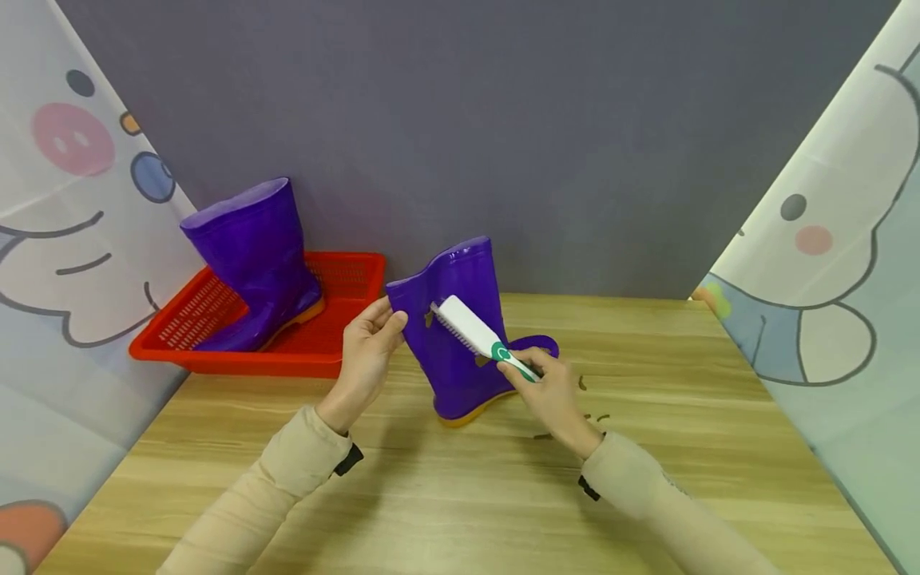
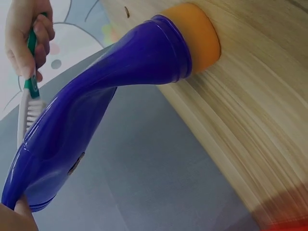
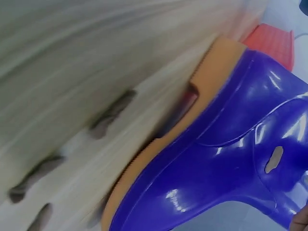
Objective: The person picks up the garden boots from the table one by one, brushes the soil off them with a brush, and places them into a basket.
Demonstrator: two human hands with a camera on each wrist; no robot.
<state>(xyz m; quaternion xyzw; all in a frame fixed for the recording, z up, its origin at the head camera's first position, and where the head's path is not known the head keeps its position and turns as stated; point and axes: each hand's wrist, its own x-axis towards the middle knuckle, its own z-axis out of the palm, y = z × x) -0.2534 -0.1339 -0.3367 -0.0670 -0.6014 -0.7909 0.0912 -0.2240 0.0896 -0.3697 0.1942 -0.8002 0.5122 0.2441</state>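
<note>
A purple rain boot [image 1: 449, 363] with an orange sole stands tilted on the table, its toe to the right. My left hand [image 1: 368, 343] pinches its top edge between thumb and fingers. In my right hand [image 1: 552, 391] is a white and green scrub brush [image 1: 467, 323], gripped by its handle. The bristles face the boot's shaft, close to a brown patch near the top. Another brown patch [image 3: 274, 160] shows lower on the shaft in the right wrist view, and a third brown mark [image 2: 76, 163] lies on the back side in the left wrist view.
At the left a red plastic basket [image 1: 259, 365] holds a second purple boot [image 1: 262, 247]. Several small brown bits [image 3: 113, 113] lie on the wooden table [image 1: 431, 495], right of the boot. A grey panel [image 1: 503, 144] rises behind the table, with cartoon-printed sheets at both sides.
</note>
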